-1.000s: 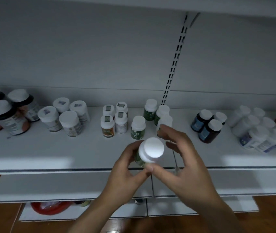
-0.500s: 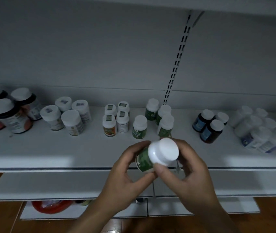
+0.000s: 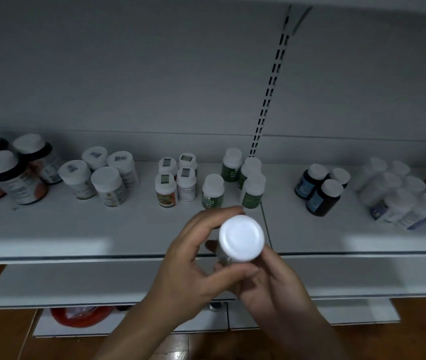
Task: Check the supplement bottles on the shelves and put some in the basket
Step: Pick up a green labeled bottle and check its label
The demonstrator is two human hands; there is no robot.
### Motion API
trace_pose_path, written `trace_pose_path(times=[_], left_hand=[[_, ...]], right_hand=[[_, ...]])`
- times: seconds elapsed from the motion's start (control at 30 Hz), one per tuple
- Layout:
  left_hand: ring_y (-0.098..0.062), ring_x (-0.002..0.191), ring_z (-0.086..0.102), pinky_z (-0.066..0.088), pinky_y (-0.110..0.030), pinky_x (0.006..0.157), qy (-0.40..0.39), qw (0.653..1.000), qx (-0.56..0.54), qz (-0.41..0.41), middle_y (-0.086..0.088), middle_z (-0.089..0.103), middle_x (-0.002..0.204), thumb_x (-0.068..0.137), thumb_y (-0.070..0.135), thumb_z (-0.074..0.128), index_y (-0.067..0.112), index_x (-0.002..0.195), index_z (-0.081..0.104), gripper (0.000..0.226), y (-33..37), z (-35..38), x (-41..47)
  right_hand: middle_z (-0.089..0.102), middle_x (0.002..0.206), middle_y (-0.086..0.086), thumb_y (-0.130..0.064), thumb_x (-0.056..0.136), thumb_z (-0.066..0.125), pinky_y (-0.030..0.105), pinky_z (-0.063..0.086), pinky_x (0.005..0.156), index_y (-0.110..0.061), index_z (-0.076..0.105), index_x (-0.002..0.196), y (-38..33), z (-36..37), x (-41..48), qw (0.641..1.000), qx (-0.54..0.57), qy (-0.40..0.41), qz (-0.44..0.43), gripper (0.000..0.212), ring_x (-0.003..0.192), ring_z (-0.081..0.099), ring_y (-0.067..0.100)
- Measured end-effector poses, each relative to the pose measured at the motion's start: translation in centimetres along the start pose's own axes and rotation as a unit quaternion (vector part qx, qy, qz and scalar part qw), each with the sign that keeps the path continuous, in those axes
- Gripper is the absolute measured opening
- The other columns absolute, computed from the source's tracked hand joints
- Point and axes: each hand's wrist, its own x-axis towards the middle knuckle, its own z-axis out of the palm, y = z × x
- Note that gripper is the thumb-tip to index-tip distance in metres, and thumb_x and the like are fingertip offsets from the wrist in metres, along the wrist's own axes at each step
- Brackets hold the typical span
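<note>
Inspection hold: grips white-capped supplement bottle [image 3: 241, 237], left hand [image 3: 188, 271] curled at 9 o'clock, right hand [image 3: 276, 284] curled at 5 o'clock; presents cap upward, apparently for checking.

The white metal shelf [image 3: 51, 229] has a broad bare strip along its front; its rear half is crowded. A wide gap lies between the green-labelled white-capped bottles [image 3: 213, 190] and the dark blue-labelled bottles [image 3: 322, 196]; the left hand [image 3: 188, 268] and right hand [image 3: 279, 289], gripping a white-lidded plastic bottle [image 3: 241, 237], block the strip's middle.
</note>
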Motion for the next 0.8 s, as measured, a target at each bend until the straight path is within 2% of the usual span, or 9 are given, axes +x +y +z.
trace_pose_path(times=[0.03,0.1,0.17,0.23,0.3,0.4,0.5,0.57,0.8], left_hand=[[-0.008,0.122,0.055,0.042,-0.014,0.095,-0.005,1.0,0.006,0.005,0.019,0.059,0.127,0.069,0.04,0.081,0.043,0.124,0.055,0.061,0.2,0.1,0.0],[-0.007,0.122,0.055,0.042,-0.011,0.093,-0.006,1.0,0.018,0.018,0.02,0.059,0.126,0.068,0.04,0.081,0.041,0.125,0.056,0.062,0.5,0.3,0.0],[-0.009,0.122,0.055,0.043,-0.011,0.092,-0.009,1.0,0.018,0.019,0.018,0.06,0.126,0.068,0.041,0.082,0.04,0.126,0.056,0.063,0.6,0.5,0.0],[-0.011,0.122,0.056,0.043,-0.013,0.092,-0.012,1.0,0.018,0.019,0.017,0.06,0.126,0.068,0.042,0.082,0.04,0.127,0.055,0.064,0.6,0.5,-0.1],[-0.012,0.122,0.056,0.043,-0.014,0.093,-0.016,0.999,0.019,0.022,0.016,0.06,0.126,0.07,0.042,0.081,0.039,0.128,0.055,0.063,0.6,0.5,-0.3],[-0.014,0.123,0.056,0.043,-0.02,0.099,-0.029,0.999,0.015,0.028,0.013,0.06,0.129,0.075,0.032,0.079,0.033,0.127,0.054,0.059,0.6,0.0,-0.5],[-0.013,0.127,0.054,0.045,-0.025,0.101,-0.057,0.998,0.008,0.028,0.014,0.058,0.133,0.079,0.02,0.074,0.03,0.124,0.05,0.052,0.5,-0.8,-0.8],[-0.014,0.129,0.053,0.047,-0.03,0.101,-0.065,0.997,-0.003,0.029,0.014,0.056,0.136,0.081,0.015,0.07,0.03,0.12,0.048,0.048,0.2,-1.1,-0.9],[-0.018,0.129,0.053,0.05,-0.038,0.099,-0.051,0.998,-0.011,0.037,0.012,0.055,0.137,0.082,0.014,0.07,0.033,0.119,0.048,0.047,-0.3,-1.5,-1.1]], right_hand=[[0.073,0.103,0.009,-0.042,0.083,0.063,0.031,0.057,0.074,-0.017,0.076,0.103,0.0,0.1,-0.2,0.999,0.032,-0.017,0.006,0.034,0.086,0.069,0.015],[0.073,0.107,0.009,-0.046,0.063,0.085,0.03,0.057,0.078,-0.017,0.076,0.106,0.0,0.2,-0.2,0.997,0.061,-0.041,0.003,0.053,0.093,0.07,0.017],[0.072,0.11,0.009,-0.047,0.054,0.09,0.03,0.056,0.08,-0.016,0.075,0.108,0.1,0.0,-0.2,0.997,0.065,-0.051,-0.003,0.063,0.095,0.069,0.018],[0.072,0.105,0.007,-0.046,0.051,0.091,0.03,0.055,0.079,-0.017,0.076,0.104,0.0,-0.1,-0.4,0.997,0.064,-0.05,-0.015,0.063,0.087,0.069,0.017],[0.073,0.102,0.005,-0.046,0.052,0.091,0.029,0.056,0.077,-0.018,0.077,0.103,0.0,-0.2,-0.7,0.997,0.057,-0.045,-0.026,0.06,0.085,0.069,0.015],[0.07,0.108,0.01,-0.042,0.067,0.083,0.027,0.056,0.073,-0.015,0.073,0.11,-0.5,-0.5,-0.9,0.996,-0.003,-0.009,-0.083,0.052,0.094,0.068,0.017],[0.067,0.108,0.012,-0.041,0.06,0.089,0.026,0.054,0.076,-0.015,0.065,0.11,-1.8,-0.8,-1.3,0.981,-0.091,0.026,-0.172,0.061,0.097,0.066,0.02],[0.066,0.11,0.009,-0.039,0.058,0.091,0.026,0.054,0.077,-0.02,0.065,0.108,-2.5,-0.9,-1.7,0.965,-0.149,0.028,-0.215,0.06,0.098,0.065,0.019],[0.065,0.115,0.0,-0.037,0.063,0.088,0.028,0.055,0.079,-0.026,0.064,0.104,-2.7,-0.4,-2.2,0.934,-0.227,0.008,-0.275,0.049,0.104,0.065,0.018]])
